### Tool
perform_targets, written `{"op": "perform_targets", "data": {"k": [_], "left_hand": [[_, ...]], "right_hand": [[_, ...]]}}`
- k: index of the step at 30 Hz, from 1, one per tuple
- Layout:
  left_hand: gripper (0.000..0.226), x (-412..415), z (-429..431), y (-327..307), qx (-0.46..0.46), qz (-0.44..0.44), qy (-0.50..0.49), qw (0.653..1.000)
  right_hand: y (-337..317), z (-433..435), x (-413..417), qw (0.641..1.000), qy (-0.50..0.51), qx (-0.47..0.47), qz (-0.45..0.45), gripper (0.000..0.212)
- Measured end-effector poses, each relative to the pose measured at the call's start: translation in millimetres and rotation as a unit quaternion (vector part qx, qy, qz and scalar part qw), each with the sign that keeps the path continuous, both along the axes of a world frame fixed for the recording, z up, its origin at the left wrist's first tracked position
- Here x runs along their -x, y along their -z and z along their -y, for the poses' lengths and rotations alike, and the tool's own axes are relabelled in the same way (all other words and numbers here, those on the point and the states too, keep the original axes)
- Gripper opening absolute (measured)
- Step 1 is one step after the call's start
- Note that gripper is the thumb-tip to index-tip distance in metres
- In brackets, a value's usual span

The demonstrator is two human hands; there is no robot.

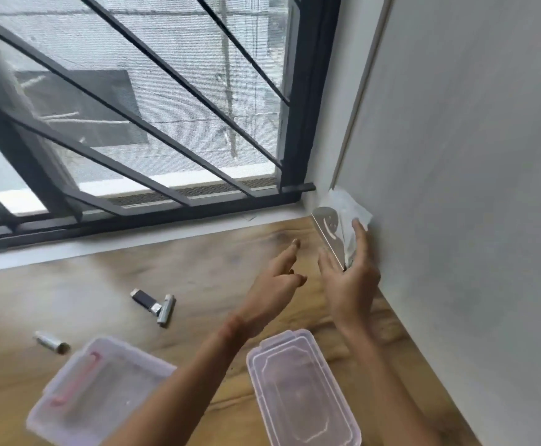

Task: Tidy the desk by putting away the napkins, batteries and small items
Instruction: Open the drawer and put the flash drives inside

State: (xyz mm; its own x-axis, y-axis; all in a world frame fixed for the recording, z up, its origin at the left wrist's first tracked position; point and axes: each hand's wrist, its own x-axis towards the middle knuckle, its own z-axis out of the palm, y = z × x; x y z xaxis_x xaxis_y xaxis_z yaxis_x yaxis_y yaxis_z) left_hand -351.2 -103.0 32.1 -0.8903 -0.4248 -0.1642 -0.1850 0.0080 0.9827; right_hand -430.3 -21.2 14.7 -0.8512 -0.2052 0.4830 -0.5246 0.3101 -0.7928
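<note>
A shiny metal napkin holder [328, 235] with a smiley cut-out stands in the desk's far right corner against the wall, with white napkins [348, 204] in it. My right hand [351, 284] grips the holder, thumb on its near edge and fingers against the napkins. To its left my left hand [274, 284] hovers over the desk, index finger pointing forward, holding nothing. A black and silver USB stick [143, 299] lies touching a silver battery [166, 310] mid-desk. Another battery [52, 342] lies further left.
A clear plastic box [98, 391] with pink latches sits at the near left, and its clear lid [304, 387] lies flat between my forearms. The wooden desk [198, 268] is bounded by a barred window behind and a grey wall [456, 188] on the right.
</note>
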Motion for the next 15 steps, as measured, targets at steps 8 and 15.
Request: {"op": "perform_targets", "data": {"k": [8, 15], "left_hand": [[0.059, -133, 10, -10, 0.006, -0.063, -0.127, 0.990], [0.049, -236, 31, -6, 0.009, -0.051, -0.244, 0.968]], "right_hand": [[-5, 17, -114, 0.991, -0.127, -0.022, -0.021, 0.046], [4, 62, -174, 0.945, -0.270, -0.176, 0.050, 0.038]]}}
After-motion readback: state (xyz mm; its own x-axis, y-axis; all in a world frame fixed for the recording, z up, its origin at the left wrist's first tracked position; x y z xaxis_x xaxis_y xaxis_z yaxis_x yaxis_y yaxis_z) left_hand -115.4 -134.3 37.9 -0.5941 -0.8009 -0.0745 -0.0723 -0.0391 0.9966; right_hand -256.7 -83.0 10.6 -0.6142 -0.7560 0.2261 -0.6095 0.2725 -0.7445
